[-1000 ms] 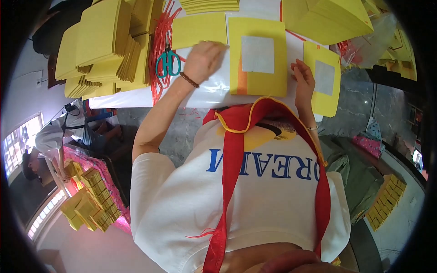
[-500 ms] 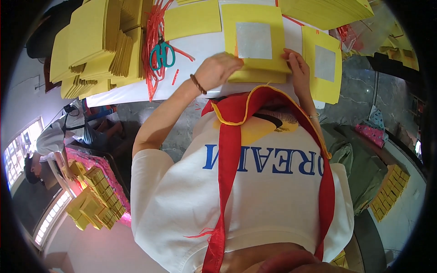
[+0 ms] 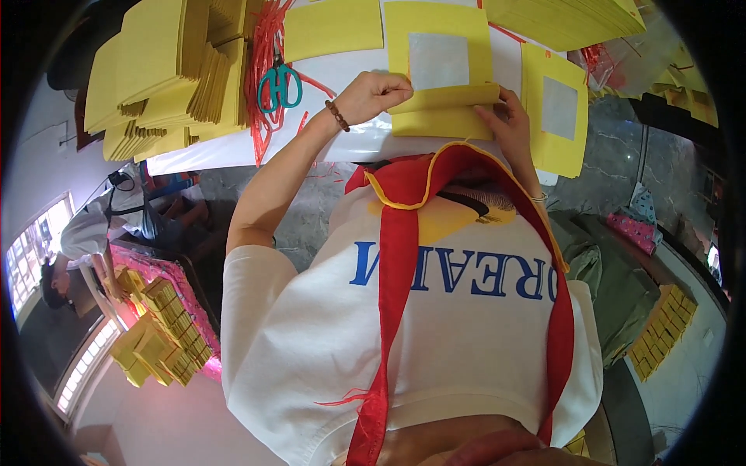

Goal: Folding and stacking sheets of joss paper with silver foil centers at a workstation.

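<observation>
A yellow paper sheet [image 3: 439, 19] with a silver-grey square [image 3: 439, 58] on it lies on the white table in front of me. Its near edge is turned up into a narrow fold that partly covers the square. My left hand [image 3: 381, 96] pinches the left end of this fold. At the right end, the fingers and thumb of my right hand [image 3: 509, 123] close on the paper. More yellow paper shows beneath, on the near side of the fold.
Left of me lie red plastic strips [image 3: 264, 140], teal-handled scissors [image 3: 280, 87] and tall yellow paper stacks [image 3: 151, 54]. Another silver-squared sheet [image 3: 571, 66] lies to the right, near a thick yellow stack [image 3: 571, 19]. Someone else [image 3: 85, 233] works at the far left beside yellow bundles [image 3: 167, 318].
The sheet's near edge has been lifted and folded away from me over part of the silver square. My left hand has moved slightly up and now pinches; my right hand has closed on the fold.
</observation>
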A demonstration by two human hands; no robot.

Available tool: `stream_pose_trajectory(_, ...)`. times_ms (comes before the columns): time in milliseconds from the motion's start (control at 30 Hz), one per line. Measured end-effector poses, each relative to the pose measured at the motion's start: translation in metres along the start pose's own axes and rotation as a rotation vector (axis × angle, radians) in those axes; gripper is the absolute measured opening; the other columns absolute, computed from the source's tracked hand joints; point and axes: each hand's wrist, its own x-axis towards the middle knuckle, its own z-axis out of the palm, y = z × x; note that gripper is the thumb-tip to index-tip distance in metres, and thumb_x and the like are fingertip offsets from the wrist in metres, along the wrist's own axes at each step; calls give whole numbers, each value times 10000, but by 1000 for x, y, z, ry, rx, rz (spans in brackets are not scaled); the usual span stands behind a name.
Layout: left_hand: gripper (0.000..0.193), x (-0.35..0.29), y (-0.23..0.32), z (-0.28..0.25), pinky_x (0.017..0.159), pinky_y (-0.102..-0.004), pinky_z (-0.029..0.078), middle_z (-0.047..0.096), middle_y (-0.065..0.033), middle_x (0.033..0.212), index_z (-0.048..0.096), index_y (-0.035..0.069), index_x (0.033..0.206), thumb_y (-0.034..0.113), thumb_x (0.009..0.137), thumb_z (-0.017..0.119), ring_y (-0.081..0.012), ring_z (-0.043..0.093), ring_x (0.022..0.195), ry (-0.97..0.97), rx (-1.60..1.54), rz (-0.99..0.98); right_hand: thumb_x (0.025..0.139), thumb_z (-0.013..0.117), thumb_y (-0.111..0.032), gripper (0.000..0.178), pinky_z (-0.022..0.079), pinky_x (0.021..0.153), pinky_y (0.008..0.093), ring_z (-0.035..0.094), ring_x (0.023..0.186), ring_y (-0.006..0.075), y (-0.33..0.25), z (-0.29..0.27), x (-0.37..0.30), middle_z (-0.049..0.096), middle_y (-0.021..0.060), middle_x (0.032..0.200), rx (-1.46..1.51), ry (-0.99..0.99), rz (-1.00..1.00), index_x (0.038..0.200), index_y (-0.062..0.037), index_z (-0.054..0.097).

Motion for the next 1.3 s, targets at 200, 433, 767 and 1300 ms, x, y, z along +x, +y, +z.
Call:
stream_pose_trajectory(200,178,-7,22,10,625,-307,460,620,-89,769,620,44,967,171,871,541,-211,571,671,92,145,99,792,656,-62,372,465,762,245,567,879,123,7,0,1,600,61,1003,-37,13,7,1144,-19,543)
stream_pose_trajectory(433,330,-25,37,15,849,-340,448,554,-71,1051,586,117,1070,92,743,617,-236,522,1001,-86,785,516,814,635,-60,294,452,705,216,555,809,80,1,1,-1,604,36,944,-71,17,61,1098,-36,563)
stream_pose_trajectory(767,488,-13,21,4,884,-362,424,533,-102,1075,540,76,1108,186,667,718,-270,490,1016,-177,640,490,853,583,-49,258,452,787,243,578,881,132,10,-6,0,618,82,969,123,8,158,1109,-34,550)
stream_pose_trajectory(1300,258,-6,25,-6,697,-391,481,540,-163,1083,505,17,1028,166,822,546,-320,580,848,-92,339,108,837,610,-91,260,442,734,208,555,816,80,15,-7,0,619,40,929,87,3,84,1080,-23,547)
